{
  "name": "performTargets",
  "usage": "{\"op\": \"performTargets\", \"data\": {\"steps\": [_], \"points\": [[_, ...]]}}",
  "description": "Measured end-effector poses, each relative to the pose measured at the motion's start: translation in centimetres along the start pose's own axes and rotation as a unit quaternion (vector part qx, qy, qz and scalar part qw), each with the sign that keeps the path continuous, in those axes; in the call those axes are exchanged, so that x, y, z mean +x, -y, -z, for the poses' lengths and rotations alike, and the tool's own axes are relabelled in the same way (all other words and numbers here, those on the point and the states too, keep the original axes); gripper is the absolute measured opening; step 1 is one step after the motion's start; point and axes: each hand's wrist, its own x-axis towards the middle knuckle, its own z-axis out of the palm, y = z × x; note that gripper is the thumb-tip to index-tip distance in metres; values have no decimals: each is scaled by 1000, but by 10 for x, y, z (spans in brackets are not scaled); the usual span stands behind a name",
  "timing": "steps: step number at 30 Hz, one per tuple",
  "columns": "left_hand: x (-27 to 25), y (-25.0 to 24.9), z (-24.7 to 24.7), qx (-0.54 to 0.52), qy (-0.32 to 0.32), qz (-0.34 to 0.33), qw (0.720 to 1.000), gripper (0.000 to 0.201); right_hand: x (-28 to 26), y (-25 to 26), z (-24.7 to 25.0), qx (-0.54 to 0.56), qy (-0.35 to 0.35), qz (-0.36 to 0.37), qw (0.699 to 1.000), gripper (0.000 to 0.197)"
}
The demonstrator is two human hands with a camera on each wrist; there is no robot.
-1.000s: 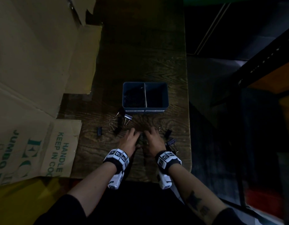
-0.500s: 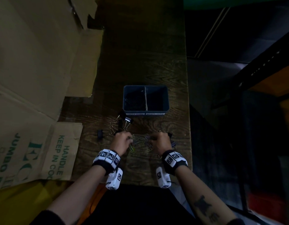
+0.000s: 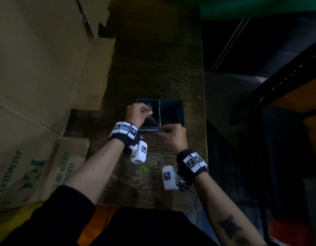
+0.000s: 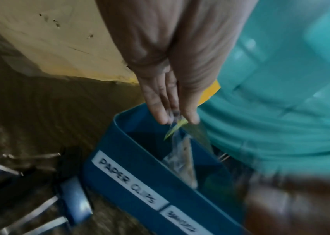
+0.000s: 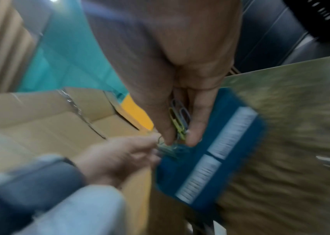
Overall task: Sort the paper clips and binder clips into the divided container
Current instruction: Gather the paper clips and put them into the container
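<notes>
Blue divided container (image 3: pixel 180 112) sat on the wooden surface (image 3: pixel 153 68). Left hand (image 3: pixel 136 113) pinched paper clips (image 3: pixel 150 108) above its left compartment. Right hand (image 3: pixel 173 137) gripped more clips (image 5: pixel 178 120).

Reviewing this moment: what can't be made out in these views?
- Second label on the divided container: smeared by motion blur in both wrist views, too small in the head view.
- Clip count in the right hand: fingers cover most of the paper clips.
- Left compartment's contents: blocked by the left hand in the head view, blurred in the left wrist view.
</notes>
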Motion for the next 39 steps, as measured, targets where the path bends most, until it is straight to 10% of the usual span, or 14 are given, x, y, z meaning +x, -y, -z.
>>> {"op": "performTargets", "data": {"steps": [8, 19, 22, 26, 39], "points": [[-38, 22, 12, 33, -62, -18, 997, 15, 71, 57, -19, 15, -46, -14, 999, 16], [-141, 95, -19, 138, 91, 41, 985, 30, 21, 1, 7, 21, -36, 4, 999, 15], [-154, 110, -32, 219, 183, 87, 955, 70, -7, -48, 2, -79, 36, -36, 996, 15], [-158, 114, -43, 294, 206, 43, 933, 99, -33, -93, -19, -233, 201, -37, 951, 68], [-137, 105, -61, 101, 116, 17, 988, 56, -42, -83, -64, -205, 164, 18, 965, 52]]}}
